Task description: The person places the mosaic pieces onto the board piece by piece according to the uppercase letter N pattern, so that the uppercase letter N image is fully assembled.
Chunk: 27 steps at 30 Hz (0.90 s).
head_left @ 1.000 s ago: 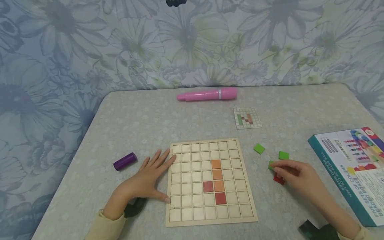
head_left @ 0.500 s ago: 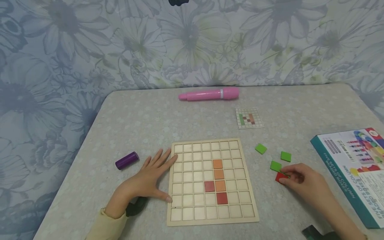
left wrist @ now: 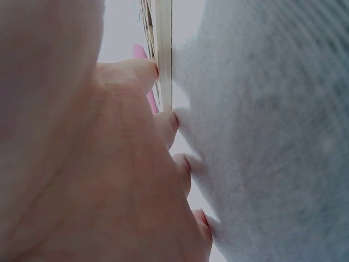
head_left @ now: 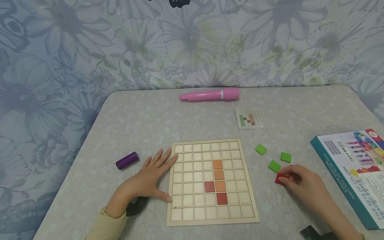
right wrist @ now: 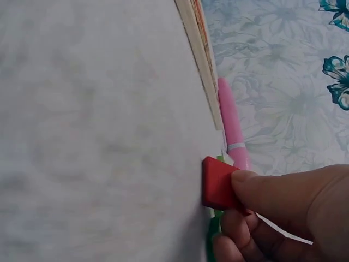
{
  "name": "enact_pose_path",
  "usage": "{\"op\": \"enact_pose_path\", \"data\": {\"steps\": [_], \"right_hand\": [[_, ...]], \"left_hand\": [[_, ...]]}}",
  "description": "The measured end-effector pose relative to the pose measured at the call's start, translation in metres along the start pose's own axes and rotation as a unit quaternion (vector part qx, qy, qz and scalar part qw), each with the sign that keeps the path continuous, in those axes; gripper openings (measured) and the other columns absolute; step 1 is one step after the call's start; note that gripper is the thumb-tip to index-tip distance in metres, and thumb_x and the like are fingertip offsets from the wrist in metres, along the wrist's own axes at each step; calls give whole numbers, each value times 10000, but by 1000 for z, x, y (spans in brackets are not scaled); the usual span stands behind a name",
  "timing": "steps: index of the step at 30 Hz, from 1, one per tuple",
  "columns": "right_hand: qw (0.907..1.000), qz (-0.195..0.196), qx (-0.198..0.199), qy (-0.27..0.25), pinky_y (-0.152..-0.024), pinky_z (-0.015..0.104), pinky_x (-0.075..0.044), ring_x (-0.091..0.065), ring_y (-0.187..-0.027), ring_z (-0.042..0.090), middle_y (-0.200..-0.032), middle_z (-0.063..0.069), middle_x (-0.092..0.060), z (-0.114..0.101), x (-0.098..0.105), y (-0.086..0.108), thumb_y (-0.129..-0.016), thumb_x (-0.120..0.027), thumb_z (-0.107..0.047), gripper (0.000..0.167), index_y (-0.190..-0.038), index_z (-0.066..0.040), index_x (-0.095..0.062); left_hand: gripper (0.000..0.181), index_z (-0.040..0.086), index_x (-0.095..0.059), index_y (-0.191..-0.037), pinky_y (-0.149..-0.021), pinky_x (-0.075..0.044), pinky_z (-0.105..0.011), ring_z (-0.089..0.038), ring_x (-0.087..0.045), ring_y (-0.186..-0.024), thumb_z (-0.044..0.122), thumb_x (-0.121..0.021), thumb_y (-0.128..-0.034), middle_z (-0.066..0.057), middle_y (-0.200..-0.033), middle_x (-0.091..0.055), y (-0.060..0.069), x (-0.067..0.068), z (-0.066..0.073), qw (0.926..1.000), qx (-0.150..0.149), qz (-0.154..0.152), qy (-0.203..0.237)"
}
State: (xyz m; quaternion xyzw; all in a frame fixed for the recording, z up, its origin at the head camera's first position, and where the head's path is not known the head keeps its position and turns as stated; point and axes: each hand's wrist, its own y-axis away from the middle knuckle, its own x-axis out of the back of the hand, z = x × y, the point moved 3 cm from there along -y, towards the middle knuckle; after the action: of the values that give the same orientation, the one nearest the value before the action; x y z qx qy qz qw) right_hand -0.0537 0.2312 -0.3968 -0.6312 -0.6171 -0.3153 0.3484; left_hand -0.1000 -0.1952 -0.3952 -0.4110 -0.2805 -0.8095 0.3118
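Note:
My right hand (head_left: 304,181) pinches a red square tile (right wrist: 217,184) between thumb and fingers, right of the board. In the right wrist view the tile stands tilted, its face toward the camera. Close by lie three green tiles, the nearest green tile (head_left: 274,166) just beyond the fingertips. My left hand (head_left: 147,178) is spread flat, its thumb and forefinger touching the left edge of the wooden grid board (head_left: 255,200). In its cells sit three orange tiles in a column, the middle orange tile (head_left: 219,174) among them, plus a red tile (head_left: 209,186) and a darker red tile (head_left: 222,198).
Behind the board lies a small pattern card (head_left: 256,113). A thick pink pen (head_left: 207,95) rests near the table's back edge. A purple cylinder (head_left: 127,160) is left of my left hand. A flat printed box (head_left: 351,176) borders the right side.
My right hand has shifted from a green tile to the red tile and now pinches it. That green tile lies uncovered, slightly turned. The left hand stays at the board's edge.

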Motion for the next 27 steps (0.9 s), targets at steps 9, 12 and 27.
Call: {"op": "enact_pose_path", "data": {"steps": [9, 12, 27], "right_hand": [[9923, -151, 484, -1132, -633, 202, -498, -617, -747, 107, -916, 46, -670, -34, 7, -20, -834, -711, -70, 143, -977, -66, -709], [9805, -447, 666, -1792, -643, 231, -514, -635, -739, 125, -912, 58, -668, -53, 0, -30, -844, -693, -46, 147, -991, -37, -697], [9320, -1753, 1018, -3005, -643, 314, -517, -641, -704, 190, -788, -10, -669, -136, -73, -65, -852, -675, -43, 52, -886, -68, -704]], "left_hand": [[1192, 103, -144, -1512, -1006, 6, -641, -371, 70, -1377, 651, -725, -627, -144, -1548, 3, -1, 1, 1, 10000, -11, -2, -24], [1190, 112, -136, -1514, -1003, 5, -646, -371, 72, -1377, 654, -720, -630, -143, -1548, 5, -1, 1, 1, 10000, -28, 1, -17], [1194, 128, -129, -1517, -995, 10, -654, -382, 70, -1374, 642, -733, -623, -148, -1547, 9, 1, 0, -1, 9999, -86, 88, 76]]}}
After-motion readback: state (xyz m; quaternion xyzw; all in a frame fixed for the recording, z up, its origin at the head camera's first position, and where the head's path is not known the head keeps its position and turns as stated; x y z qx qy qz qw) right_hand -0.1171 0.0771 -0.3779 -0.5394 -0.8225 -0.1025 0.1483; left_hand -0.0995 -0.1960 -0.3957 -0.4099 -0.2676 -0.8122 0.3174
